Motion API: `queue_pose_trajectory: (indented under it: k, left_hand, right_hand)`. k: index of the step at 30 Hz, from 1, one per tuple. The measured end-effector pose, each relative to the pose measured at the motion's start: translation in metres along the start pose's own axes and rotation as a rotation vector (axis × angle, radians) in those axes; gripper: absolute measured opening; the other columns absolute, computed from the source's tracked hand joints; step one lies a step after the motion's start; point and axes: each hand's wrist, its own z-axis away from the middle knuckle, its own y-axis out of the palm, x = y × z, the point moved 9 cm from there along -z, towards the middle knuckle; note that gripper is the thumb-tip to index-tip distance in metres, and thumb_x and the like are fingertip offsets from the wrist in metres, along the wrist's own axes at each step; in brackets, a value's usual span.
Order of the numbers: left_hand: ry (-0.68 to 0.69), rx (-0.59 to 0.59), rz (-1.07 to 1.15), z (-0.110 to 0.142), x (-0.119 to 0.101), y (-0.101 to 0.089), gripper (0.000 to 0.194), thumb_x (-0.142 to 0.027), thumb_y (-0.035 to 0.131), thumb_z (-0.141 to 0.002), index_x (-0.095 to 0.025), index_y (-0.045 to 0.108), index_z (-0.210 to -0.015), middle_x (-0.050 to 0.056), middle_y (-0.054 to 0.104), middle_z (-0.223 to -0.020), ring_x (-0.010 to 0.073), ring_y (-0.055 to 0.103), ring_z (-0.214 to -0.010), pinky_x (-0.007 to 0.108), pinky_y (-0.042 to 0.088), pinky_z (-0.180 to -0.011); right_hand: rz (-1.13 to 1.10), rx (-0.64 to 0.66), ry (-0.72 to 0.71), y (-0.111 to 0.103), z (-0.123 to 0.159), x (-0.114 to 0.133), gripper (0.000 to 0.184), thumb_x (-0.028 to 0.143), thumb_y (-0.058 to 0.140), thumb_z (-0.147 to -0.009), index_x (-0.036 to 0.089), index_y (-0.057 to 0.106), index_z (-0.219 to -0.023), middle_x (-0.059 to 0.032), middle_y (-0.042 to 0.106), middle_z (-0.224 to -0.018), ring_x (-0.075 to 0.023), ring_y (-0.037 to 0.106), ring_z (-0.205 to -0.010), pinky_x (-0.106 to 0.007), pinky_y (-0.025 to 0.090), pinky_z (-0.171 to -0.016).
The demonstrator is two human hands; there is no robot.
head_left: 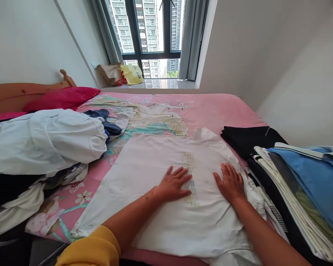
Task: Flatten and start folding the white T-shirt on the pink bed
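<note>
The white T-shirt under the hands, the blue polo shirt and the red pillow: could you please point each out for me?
white T-shirt (155, 162): head view, on the bare fabric left of the printed panel.
blue polo shirt (319, 177): head view, on its folded blue body atop the right-hand stack.
red pillow (63, 98): head view, on its middle.

Two bare forearms are stretched forward from the lower edge of the view. The left hand is laid flat, palm down, fingers spread and pointed ahead. The right hand is laid flat just beside it, fingers together. A yellow sleeve is pushed up the left arm.
</note>
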Motion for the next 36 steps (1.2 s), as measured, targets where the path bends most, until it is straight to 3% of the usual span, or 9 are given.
queue_pose_trajectory:
  k: [4,8,12,16,19,21,23,29,36]
  left_hand:
    - [-0.643,0.011,-0.131,0.126,0.166,-0.054,0.064,-0.059,0.024,-0.088,-0.029,0.025,-0.145,0.003,0.015,-0.154,0.0233,0.012,-0.142,0.055,0.005,-0.112]
    - [-0.952,0.016,-0.249,0.245,0.23,-0.08,0.061,-0.051,0.028,-0.089,-0.024,0.025,-0.145,0.003,0.017,-0.154,0.0213,0.013,-0.142,0.051,0.008,-0.113]
    - [-1.035,-0.037,-0.271,0.276,0.201,-0.078,0.056,-0.035,0.03,-0.09,-0.015,0.032,-0.142,0.01,0.019,-0.153,0.026,0.014,-0.141,0.057,0.012,-0.111]
    - [-0.877,-0.106,-0.231,0.217,0.13,-0.069,0.056,-0.04,0.035,-0.088,-0.023,0.034,-0.141,0.005,0.017,-0.154,0.0241,0.011,-0.142,0.055,0.012,-0.111]
    - [-0.62,-0.086,-0.105,0.163,0.07,-0.052,0.057,-0.051,0.031,-0.089,-0.029,0.033,-0.141,0.003,0.018,-0.154,0.0232,0.011,-0.142,0.055,0.009,-0.111]
    - [-0.561,-0.046,-0.064,0.158,0.053,-0.039,0.06,-0.058,0.032,-0.086,-0.033,0.032,-0.141,0.002,0.02,-0.154,0.0237,0.013,-0.142,0.057,0.007,-0.111]
    - [-0.601,-0.028,-0.071,0.186,0.062,-0.032,0.064,-0.06,0.034,-0.084,-0.033,0.03,-0.142,0.002,0.019,-0.154,0.0251,0.013,-0.142,0.058,0.004,-0.111]
    - [-0.911,-0.073,-0.242,0.334,0.134,-0.039,0.069,-0.059,0.029,-0.086,-0.026,0.022,-0.146,0.003,0.011,-0.155,0.0233,0.005,-0.143,0.056,-0.001,-0.111]
    - [-0.994,-0.122,-0.264,0.351,0.13,-0.043,0.067,-0.056,0.025,-0.088,-0.024,0.021,-0.146,0.006,0.01,-0.155,0.0244,0.008,-0.143,0.058,0.003,-0.11]
  right_hand:
    - [-0.031,-0.023,-0.001,0.003,0.003,-0.001,0.067,0.056,0.023,-0.088,0.014,0.036,-0.139,-0.0109,0.034,-0.145,-0.0247,0.024,-0.135,-0.047,0.018,-0.11]
    - [-0.04,-0.023,0.005,0.006,0.006,-0.008,0.067,0.056,0.023,-0.088,0.014,0.036,-0.138,-0.0118,0.033,-0.145,-0.0242,0.022,-0.136,-0.047,0.015,-0.111]
    - [-0.049,0.129,0.072,-0.001,0.003,-0.006,0.067,0.053,0.023,-0.089,0.012,0.03,-0.142,-0.0121,0.024,-0.15,-0.0252,0.014,-0.139,-0.047,0.009,-0.112]
    - [-0.073,0.451,0.242,-0.017,0.022,0.047,0.069,0.054,0.024,-0.088,0.012,0.033,-0.142,-0.0188,0.024,-0.148,-0.0369,0.018,-0.136,-0.065,0.008,-0.104]
    - [-0.193,0.412,-0.063,-0.036,0.051,0.139,0.066,0.06,0.018,-0.088,0.026,0.024,-0.145,-0.0066,0.019,-0.152,-0.0268,0.013,-0.14,-0.061,0.008,-0.107]
    - [-0.184,0.457,-0.263,-0.032,0.087,0.169,0.066,0.062,0.022,-0.087,0.031,0.021,-0.145,-0.0016,0.013,-0.154,-0.0235,0.006,-0.141,-0.06,0.004,-0.108]
    - [-0.111,0.397,-0.258,-0.028,0.118,0.144,0.067,0.062,0.024,-0.087,0.031,0.019,-0.146,-0.0009,0.011,-0.154,-0.0225,0.005,-0.141,-0.059,0.0,-0.109]
    - [0.092,0.099,-0.02,-0.038,0.176,-0.029,0.072,0.061,0.025,-0.086,0.019,0.029,-0.144,-0.0075,0.023,-0.151,-0.0243,0.011,-0.14,-0.049,0.008,-0.112]
    - [0.108,0.075,0.117,-0.059,0.195,-0.041,0.064,0.054,0.028,-0.088,0.018,0.037,-0.14,-0.0071,0.032,-0.147,-0.0241,0.02,-0.138,-0.043,0.015,-0.112]
